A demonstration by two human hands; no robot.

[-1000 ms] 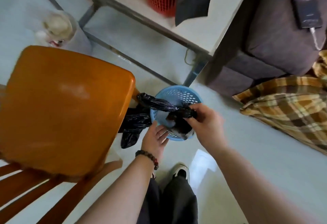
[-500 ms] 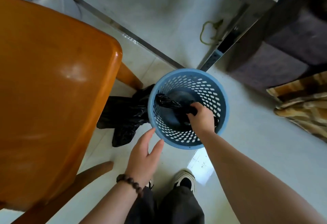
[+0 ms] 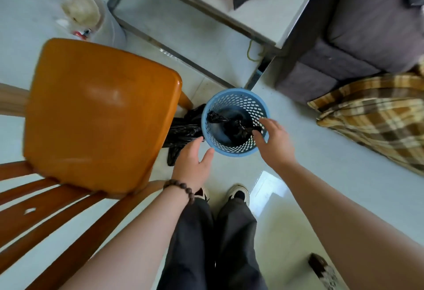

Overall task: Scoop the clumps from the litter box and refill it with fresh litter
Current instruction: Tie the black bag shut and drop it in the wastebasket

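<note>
Disposal step, apparently: knotted black bag (image 3: 236, 127) lies inside blue mesh wastebasket (image 3: 231, 152) on the floor, right hand (image 3: 274, 139) and left hand (image 3: 193, 163) both slack-fingered, empty, beside its rim; litter box unseen, refilling next.

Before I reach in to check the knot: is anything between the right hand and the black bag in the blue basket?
Nothing visible. The right hand hovers open over the blue basket rim, the black bag lying uncovered just beyond its fingertips.

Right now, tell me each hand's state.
Left hand: open, holding nothing, beside the blue basket.
Right hand: open, holding nothing, over the basket's rim.
</note>
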